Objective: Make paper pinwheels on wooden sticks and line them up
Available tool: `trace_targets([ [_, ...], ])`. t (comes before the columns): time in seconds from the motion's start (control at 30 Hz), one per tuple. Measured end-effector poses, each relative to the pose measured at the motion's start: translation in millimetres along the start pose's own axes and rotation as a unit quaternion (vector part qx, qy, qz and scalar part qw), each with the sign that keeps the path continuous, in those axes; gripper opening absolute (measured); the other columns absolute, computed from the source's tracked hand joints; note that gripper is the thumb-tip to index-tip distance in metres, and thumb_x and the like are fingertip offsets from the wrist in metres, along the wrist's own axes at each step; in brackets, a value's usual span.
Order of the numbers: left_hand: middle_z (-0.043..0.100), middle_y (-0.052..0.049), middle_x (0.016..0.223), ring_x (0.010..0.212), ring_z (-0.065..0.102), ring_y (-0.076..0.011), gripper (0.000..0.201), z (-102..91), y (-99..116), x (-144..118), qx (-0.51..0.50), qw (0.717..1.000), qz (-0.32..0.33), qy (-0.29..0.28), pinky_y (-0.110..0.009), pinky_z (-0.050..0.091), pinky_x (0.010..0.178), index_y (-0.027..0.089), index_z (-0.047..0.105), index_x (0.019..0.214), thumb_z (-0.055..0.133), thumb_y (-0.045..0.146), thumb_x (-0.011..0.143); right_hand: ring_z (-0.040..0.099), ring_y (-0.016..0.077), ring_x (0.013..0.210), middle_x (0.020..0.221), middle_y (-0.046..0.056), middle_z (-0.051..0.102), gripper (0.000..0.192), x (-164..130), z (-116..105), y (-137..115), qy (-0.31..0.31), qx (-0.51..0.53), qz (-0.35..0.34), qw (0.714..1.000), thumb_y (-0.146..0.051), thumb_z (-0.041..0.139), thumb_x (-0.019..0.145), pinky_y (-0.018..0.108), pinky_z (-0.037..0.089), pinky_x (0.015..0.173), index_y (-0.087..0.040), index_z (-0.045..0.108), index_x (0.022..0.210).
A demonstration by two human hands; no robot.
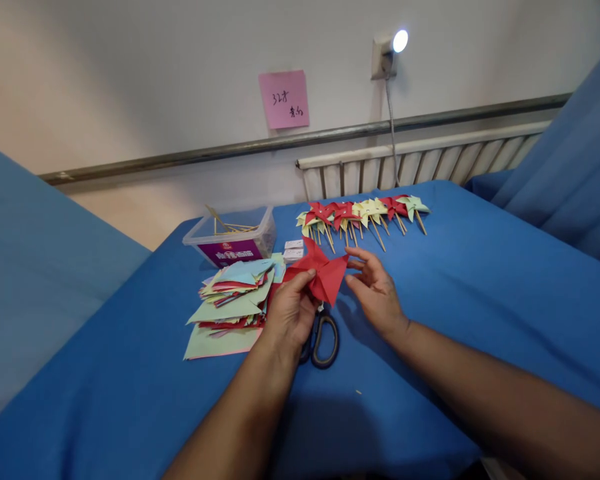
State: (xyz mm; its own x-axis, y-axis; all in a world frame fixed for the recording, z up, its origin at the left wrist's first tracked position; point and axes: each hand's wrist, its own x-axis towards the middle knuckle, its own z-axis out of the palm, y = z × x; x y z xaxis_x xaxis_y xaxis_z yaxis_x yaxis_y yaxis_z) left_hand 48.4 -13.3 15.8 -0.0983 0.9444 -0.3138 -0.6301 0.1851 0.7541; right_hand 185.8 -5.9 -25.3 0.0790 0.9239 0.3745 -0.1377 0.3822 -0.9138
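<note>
A red paper pinwheel (329,275) with folded, pointed blades is pinched in my left hand (294,303), the thumb pressing on its middle. My right hand (377,290) is beside the pinwheel's right tip, fingers curved and thumb apart from them; nothing shows between them. Whether its fingertips touch the paper I cannot tell. Below the pinwheel, scissors (326,341) with dark handles lie on the blue cloth, their blades hidden by my left hand and the paper. Stacked coloured paper (230,297) lies to the left of my left hand.
A clear plastic tub (230,233) with thin wooden sticks stands behind the paper. Two small white boxes (293,250) are beside it. Several finished pinwheels (370,212) on sticks lie in a row at the back. A radiator (430,157) and the wall are behind the blue-covered table (455,300).
</note>
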Motion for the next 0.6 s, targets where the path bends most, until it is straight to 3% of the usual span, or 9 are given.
trace_targets([
  [0.13,0.073,-0.002,0.077,0.065,0.066,-0.0135,0.019,0.9,5.2,-0.9,-0.017,1.0,-0.016,0.002,-0.023,0.052,0.062,0.014,0.068,0.085,0.068,0.006,0.067,0.045,0.0239,0.128,0.142,0.004,0.041,0.036,-4.3,-1.9,-11.2,-0.053,-0.137,-0.097,0.984,-0.012,0.06,0.074,0.044,0.04,0.104,-0.03,0.067,0.104],
  [0.23,0.072,-0.001,0.073,0.062,0.065,-0.0126,0.016,0.8,3.8,-1.6,-0.017,1.0,-0.025,-0.008,-0.023,0.052,0.06,0.013,0.068,0.081,0.068,0.006,0.067,0.039,0.0253,0.134,0.143,0.003,0.039,0.025,-5.6,-1.2,-16.3,-0.077,-0.162,-0.132,0.975,-0.015,0.065,0.075,0.047,0.034,0.11,-0.029,0.069,0.094],
  [0.4,0.071,-0.002,0.07,0.06,0.063,-0.0114,0.013,0.9,-1.5,-3.3,-0.003,0.999,-0.026,-0.02,-0.022,0.051,0.061,0.013,0.068,0.075,0.072,0.007,0.064,0.043,0.0243,0.132,0.135,0.005,0.049,0.002,-1.5,-1.8,-11.8,-0.065,-0.132,-0.11,0.983,-0.028,0.066,0.081,0.046,0.033,0.11,-0.026,0.068,0.082],
  [0.6,0.071,-0.002,0.066,0.06,0.063,-0.0117,0.013,0.3,-7.5,-3.1,0.028,0.999,-0.019,-0.023,-0.023,0.051,0.064,0.011,0.069,0.069,0.076,0.008,0.059,0.051,0.0239,0.122,0.122,0.008,0.056,0.01,3.9,-4.7,-7.8,-0.045,-0.146,-0.087,0.984,-0.027,0.067,0.08,0.043,0.037,0.105,-0.022,0.065,0.071],
])
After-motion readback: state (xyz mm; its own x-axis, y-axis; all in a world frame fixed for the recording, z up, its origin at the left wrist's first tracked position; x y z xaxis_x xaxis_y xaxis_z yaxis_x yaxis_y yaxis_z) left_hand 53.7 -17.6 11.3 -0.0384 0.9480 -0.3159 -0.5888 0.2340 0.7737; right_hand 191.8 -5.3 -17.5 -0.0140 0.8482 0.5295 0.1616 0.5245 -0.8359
